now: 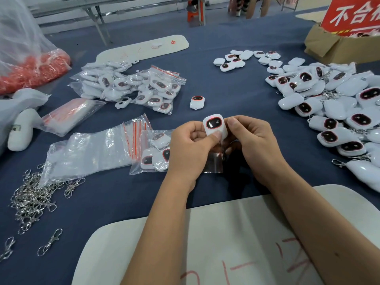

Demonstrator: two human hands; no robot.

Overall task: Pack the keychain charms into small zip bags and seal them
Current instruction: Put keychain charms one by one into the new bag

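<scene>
Above the middle of a blue counter (226, 83), two bare hands hold one white charm (214, 127) with a dark, red-rimmed face. The left hand (189, 147) has its grip clamped on the charm, thumb pressed to the lower front. The right hand (253, 138) curls round the charm's right side, thumb tip at its upper edge, and its grip also seems to pinch a small clear bag (214, 163) that hangs below the charm; whether the charm's base is already inside the bag cannot be told. A single loose charm (197, 102) lies just beyond the hands. A big heap of unpacked charms (337, 108) spreads along the right side. To the left lie a bagged pile (141, 89), a few more bagged charms (156, 153) touching the left hand, and a stack of empty zip bags (96, 151). Metal clips (35, 198) are heaped at the near left. A cardboard box (339, 46) with a red sign stands at the far right.
</scene>
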